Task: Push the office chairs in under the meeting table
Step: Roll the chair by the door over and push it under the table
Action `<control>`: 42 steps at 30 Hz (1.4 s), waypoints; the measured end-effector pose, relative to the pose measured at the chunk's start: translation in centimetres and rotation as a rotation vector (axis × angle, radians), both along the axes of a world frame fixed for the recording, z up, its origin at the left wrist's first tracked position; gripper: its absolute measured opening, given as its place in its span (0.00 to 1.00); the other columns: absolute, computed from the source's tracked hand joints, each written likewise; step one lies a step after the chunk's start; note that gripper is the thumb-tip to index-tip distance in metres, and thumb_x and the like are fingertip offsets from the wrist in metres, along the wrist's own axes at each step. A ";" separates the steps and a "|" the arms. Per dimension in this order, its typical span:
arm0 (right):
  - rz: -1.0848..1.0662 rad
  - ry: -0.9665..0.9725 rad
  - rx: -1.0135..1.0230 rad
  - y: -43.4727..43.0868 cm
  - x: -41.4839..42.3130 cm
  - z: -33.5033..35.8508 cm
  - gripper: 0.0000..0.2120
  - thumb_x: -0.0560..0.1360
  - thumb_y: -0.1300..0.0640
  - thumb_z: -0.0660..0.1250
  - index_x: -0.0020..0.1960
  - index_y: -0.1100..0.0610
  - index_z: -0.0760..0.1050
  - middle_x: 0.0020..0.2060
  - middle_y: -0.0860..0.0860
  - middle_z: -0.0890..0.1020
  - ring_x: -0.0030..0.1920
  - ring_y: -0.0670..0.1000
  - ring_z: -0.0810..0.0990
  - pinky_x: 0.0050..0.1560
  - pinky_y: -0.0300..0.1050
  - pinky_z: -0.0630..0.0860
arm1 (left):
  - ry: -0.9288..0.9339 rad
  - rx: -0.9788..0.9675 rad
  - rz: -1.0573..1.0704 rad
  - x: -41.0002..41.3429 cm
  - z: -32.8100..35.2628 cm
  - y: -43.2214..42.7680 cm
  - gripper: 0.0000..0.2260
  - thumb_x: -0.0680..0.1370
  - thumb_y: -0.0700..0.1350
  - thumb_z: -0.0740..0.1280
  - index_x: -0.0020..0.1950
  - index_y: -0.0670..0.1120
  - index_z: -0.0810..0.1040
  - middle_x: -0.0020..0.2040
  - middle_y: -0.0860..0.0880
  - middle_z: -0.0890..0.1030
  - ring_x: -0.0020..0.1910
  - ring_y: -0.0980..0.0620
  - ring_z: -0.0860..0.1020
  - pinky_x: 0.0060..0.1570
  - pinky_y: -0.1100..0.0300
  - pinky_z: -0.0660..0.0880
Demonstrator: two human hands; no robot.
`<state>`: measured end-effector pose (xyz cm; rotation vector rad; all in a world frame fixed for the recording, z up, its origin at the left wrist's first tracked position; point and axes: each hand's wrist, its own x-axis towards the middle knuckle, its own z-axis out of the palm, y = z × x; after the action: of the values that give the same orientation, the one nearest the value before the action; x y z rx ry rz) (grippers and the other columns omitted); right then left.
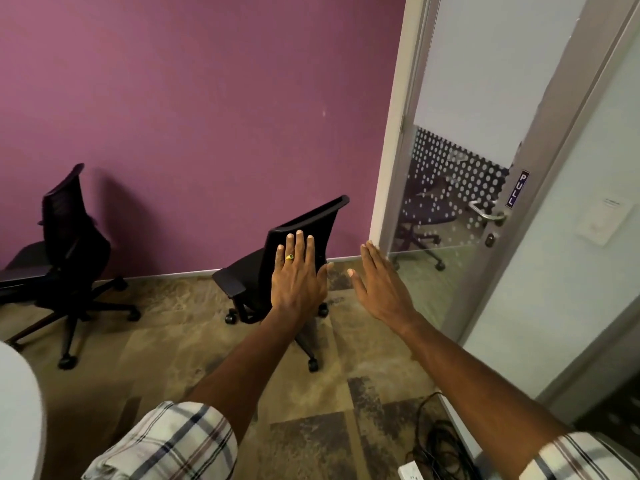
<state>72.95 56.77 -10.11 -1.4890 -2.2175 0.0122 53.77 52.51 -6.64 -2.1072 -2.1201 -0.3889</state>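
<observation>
A black office chair [317, 221] stands on its castors in the middle of the floor, its back turned toward me. My left hand [298, 275] is stretched out flat in front of the chair's back, fingers apart, holding nothing; I cannot tell whether it touches. My right hand [379, 284] is open too, just right of the chair and apart from it. A second black office chair [69, 233] stands at the left by the purple wall. A pale rounded edge, the meeting table [17, 410], shows at the lower left.
A glass door [457, 188] with a handle and a PULL label stands at the right. Black cables [436, 441] and a white power strip [410, 471] lie on the floor at the lower right. The carpet between the chairs is bare.
</observation>
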 end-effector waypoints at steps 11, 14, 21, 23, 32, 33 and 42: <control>0.101 -0.032 -0.073 15.1 2.8 -1.6 0.33 0.86 0.42 0.49 0.83 0.59 0.46 0.83 0.55 0.49 0.83 0.52 0.45 0.83 0.50 0.47 | -0.013 -0.023 0.169 3.1 -2.0 13.9 0.32 0.87 0.60 0.44 0.85 0.43 0.41 0.86 0.41 0.44 0.85 0.42 0.41 0.83 0.45 0.44; 0.106 -0.036 -0.086 19.5 3.6 -1.0 0.33 0.86 0.41 0.48 0.83 0.58 0.47 0.83 0.54 0.49 0.83 0.53 0.46 0.83 0.51 0.47 | -0.023 -0.018 0.201 4.2 -2.0 17.5 0.31 0.88 0.59 0.45 0.85 0.43 0.41 0.86 0.41 0.44 0.85 0.42 0.42 0.83 0.45 0.43; 0.143 -0.030 -0.118 25.3 3.5 -3.3 0.33 0.86 0.41 0.49 0.83 0.58 0.46 0.83 0.54 0.48 0.83 0.52 0.45 0.80 0.47 0.42 | 0.003 -0.046 0.245 3.6 -4.1 22.7 0.32 0.87 0.60 0.45 0.85 0.43 0.41 0.86 0.41 0.44 0.85 0.41 0.42 0.83 0.44 0.45; 0.167 -0.007 -0.138 27.8 3.2 -2.8 0.33 0.86 0.42 0.49 0.83 0.58 0.46 0.83 0.54 0.48 0.83 0.52 0.44 0.80 0.47 0.41 | 0.004 -0.040 0.243 3.0 -4.1 24.7 0.32 0.87 0.60 0.45 0.85 0.43 0.41 0.86 0.40 0.45 0.85 0.41 0.43 0.83 0.44 0.45; 0.223 0.020 -0.146 41.0 -1.1 -4.5 0.32 0.86 0.44 0.51 0.83 0.60 0.48 0.83 0.56 0.50 0.83 0.53 0.45 0.82 0.49 0.43 | -0.018 -0.105 0.289 -1.7 -8.5 35.6 0.34 0.87 0.61 0.46 0.85 0.43 0.40 0.86 0.40 0.44 0.85 0.41 0.42 0.83 0.45 0.43; 0.217 0.016 -0.137 41.2 -1.1 -4.4 0.32 0.86 0.44 0.51 0.83 0.60 0.48 0.83 0.56 0.50 0.83 0.53 0.45 0.82 0.48 0.43 | -0.016 -0.097 0.284 -1.9 -8.5 35.8 0.34 0.87 0.62 0.46 0.85 0.43 0.40 0.86 0.40 0.44 0.85 0.41 0.42 0.83 0.44 0.43; 0.279 -0.053 -0.163 49.9 -4.3 -6.9 0.30 0.86 0.45 0.50 0.83 0.60 0.49 0.83 0.56 0.51 0.83 0.53 0.46 0.83 0.53 0.47 | -0.015 -0.120 0.314 -5.9 -10.8 42.7 0.42 0.81 0.72 0.41 0.85 0.43 0.43 0.86 0.41 0.46 0.85 0.42 0.42 0.83 0.44 0.42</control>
<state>68.68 106.67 -16.97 -1.2588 -2.5013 0.2508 47.85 95.22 -17.48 -1.7847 -2.4859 -0.2464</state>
